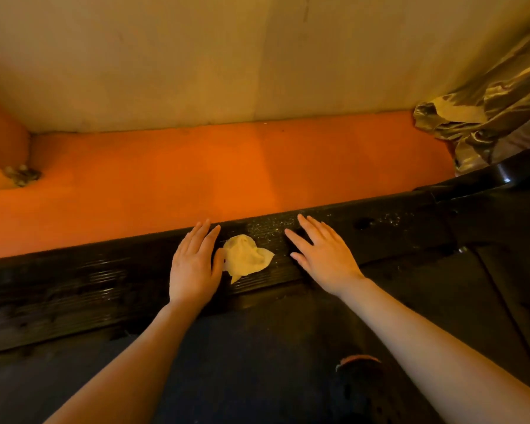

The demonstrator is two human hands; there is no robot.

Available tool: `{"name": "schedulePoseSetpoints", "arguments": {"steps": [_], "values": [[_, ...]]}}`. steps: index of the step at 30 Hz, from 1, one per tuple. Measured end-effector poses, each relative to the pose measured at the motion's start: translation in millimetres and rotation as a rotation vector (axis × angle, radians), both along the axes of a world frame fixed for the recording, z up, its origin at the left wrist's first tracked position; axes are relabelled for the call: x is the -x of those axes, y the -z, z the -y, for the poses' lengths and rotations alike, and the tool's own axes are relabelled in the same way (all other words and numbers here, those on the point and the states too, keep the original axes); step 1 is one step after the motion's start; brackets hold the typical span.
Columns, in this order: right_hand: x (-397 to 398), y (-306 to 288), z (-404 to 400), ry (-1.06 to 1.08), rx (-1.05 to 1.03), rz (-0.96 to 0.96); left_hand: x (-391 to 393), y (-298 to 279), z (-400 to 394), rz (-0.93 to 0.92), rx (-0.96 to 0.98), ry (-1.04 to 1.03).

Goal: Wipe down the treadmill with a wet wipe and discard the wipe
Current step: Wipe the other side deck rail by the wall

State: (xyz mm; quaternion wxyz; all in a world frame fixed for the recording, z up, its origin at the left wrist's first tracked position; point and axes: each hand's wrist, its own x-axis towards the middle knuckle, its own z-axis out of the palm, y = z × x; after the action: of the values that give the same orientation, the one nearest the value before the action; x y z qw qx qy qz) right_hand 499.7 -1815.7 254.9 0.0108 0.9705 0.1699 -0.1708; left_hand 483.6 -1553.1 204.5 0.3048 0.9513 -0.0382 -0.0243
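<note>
Both hands are lying flat on the treadmill's ribbed black side rail (104,283), fingers straight and released. Between them the crumpled wet wipe (247,257) is lying on the rail, the left hand (193,266) touching its edge with the thumb while the right hand (322,255) is resting just beside it. Beyond the rail, orange floor (196,175) is meeting a beige wall (196,62).

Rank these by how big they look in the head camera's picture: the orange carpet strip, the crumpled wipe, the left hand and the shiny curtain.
1. Orange carpet strip, by far the largest.
2. Shiny curtain, partly cut off by the frame edge.
3. Left hand.
4. Crumpled wipe, somewhat smaller than the hand beside it.
</note>
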Motion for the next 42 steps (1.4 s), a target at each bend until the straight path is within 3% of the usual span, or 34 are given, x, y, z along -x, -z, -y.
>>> {"name": "schedulePoseSetpoints", "arguments": {"steps": [12, 17, 22, 35, 42], "values": [[-15.3, 52.4, 37.3, -0.221, -0.213, 0.27, 20.7, -7.3, 12.6, -0.058, -0.206, -0.317], [-11.7, 49.1, 17.6, -0.33, -0.434, 0.308, 44.7, -22.9, 3.0, -0.124, -0.25, -0.468], [0.1, 53.3, -40.0, -0.365, -0.583, 0.229, 51.4, -22.7, -16.6, -0.149, -0.284, -0.464], [27.5, 69.9, -86.9, -0.298, -0.553, 0.268, 54.7, 3.9, -45.1, -0.079, -0.343, -0.321], [49.1, 84.8, -105.3, -0.464, -0.58, 0.279, 55.9, 8.0, -46.8, -0.04, -0.328, -0.308]]}}
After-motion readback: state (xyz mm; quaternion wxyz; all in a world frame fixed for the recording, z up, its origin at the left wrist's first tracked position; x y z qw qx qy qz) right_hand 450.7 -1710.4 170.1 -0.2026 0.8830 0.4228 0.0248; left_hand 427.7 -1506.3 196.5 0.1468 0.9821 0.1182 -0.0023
